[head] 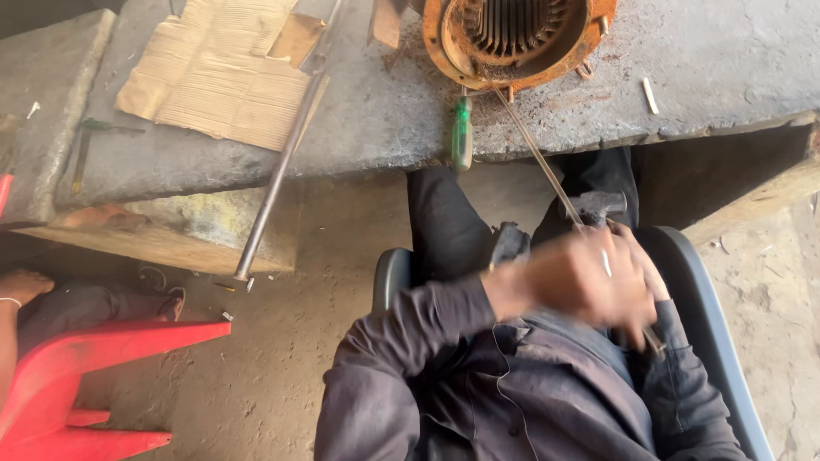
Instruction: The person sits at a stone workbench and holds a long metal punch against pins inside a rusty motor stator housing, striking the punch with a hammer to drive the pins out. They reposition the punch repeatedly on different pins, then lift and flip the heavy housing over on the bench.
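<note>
Hands overlapped and blurred at 4 o'clock, above the lap. Left hand [568, 282] clenched around a thin metal strip [534, 149], fingers fully curled. Right hand [642, 271] mostly hidden behind the left, grip impossible to tell. Strip running up toward 12 o'clock, into the rusty orange motor housing [444, 43] on the stone slab [709, 60]. Green-handled screwdriver [461, 132] just beside it.

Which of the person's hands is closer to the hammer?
Right. The right hand sits just below the hammer, about touching it. The left hand lies over the right one, a little farther off.
</note>
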